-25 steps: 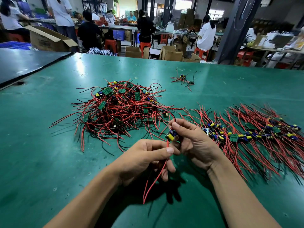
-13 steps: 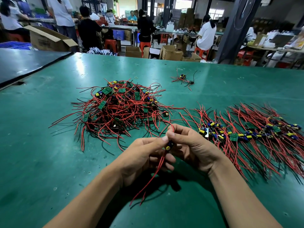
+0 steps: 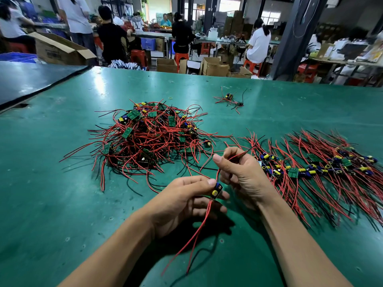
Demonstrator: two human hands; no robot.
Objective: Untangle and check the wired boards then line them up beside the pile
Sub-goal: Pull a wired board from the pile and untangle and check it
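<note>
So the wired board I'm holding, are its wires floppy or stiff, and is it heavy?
Probably light: the left hand pinches the wired board with fingertips alone. Its red wires hang below in loose curves, so likely floppy. Near the pile they'd probably snag.

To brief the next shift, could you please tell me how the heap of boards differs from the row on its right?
The heap is a tangled mound, wires crossing every way; the row lies flat, wires roughly parallel. The heap's boards face anywhere; the row's form one band. Both hold red-and-black-wired boards.
</note>
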